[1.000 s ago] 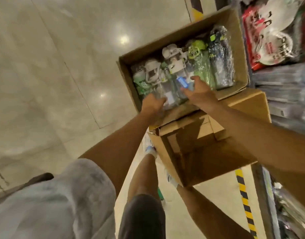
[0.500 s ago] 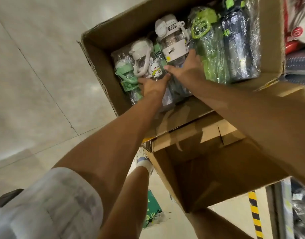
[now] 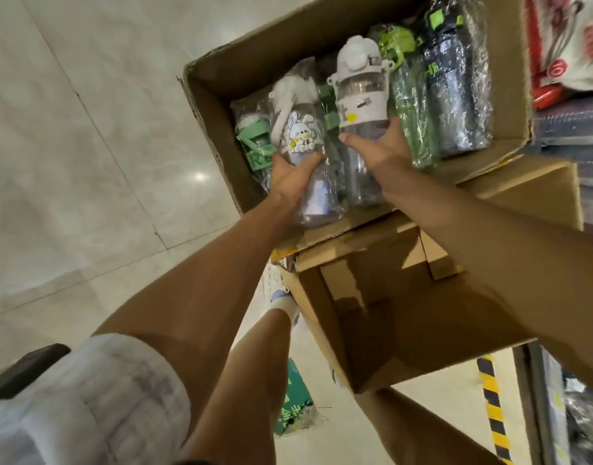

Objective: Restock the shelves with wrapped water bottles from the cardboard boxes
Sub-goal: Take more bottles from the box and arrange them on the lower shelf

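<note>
Head view showed both hands down in the open box (image 3: 221, 78), the left hand (image 3: 290, 177) curled round the rabbit bottle (image 3: 298, 129) and the right hand (image 3: 380, 151) round the white-capped bottle (image 3: 360, 92), each gripping mid-body. Both bottles lay lengthwise among the others, caps pointing away from the person, bases toward the near wall. They looked empty, so light and stiff, but the loose wrap seemed slippery; gripping the body beat pulling on film.
</note>
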`<state>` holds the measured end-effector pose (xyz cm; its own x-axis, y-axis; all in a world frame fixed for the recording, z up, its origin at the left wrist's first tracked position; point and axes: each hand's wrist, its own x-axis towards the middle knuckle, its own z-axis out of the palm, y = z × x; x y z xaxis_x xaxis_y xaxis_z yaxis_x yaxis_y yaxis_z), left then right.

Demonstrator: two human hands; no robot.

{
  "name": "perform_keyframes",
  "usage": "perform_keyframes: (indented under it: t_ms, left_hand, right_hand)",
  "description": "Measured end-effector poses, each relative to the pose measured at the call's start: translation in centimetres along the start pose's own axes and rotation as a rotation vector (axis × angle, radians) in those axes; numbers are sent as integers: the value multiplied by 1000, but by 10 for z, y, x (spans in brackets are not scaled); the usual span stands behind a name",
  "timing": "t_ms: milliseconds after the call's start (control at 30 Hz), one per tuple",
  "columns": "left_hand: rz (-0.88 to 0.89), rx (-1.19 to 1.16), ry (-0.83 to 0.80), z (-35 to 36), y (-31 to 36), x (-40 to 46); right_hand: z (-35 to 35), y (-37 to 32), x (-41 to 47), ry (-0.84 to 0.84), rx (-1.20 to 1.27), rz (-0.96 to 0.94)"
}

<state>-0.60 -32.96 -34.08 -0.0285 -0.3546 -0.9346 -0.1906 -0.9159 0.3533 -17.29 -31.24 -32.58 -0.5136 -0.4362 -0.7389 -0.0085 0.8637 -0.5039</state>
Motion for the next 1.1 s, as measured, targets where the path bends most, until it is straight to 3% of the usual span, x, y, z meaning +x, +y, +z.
perform_keyframes:
  t_ms: [233,700,867,1100]
  left_hand:
    - [124,-24,-95,-17,34,-131]
    - [503,139,-345,1,79,-582]
    - [631,197,-411,17,69,-710]
    - [729,350,-536,27,35,-800]
  right_hand:
    - [-94,-47,-124,-39,311,-84]
    - [-345,-100,-516,123,587,-177]
    - [-395,-93,-635,188,704,-298]
    - [-422,-57,-759,273,875,-420]
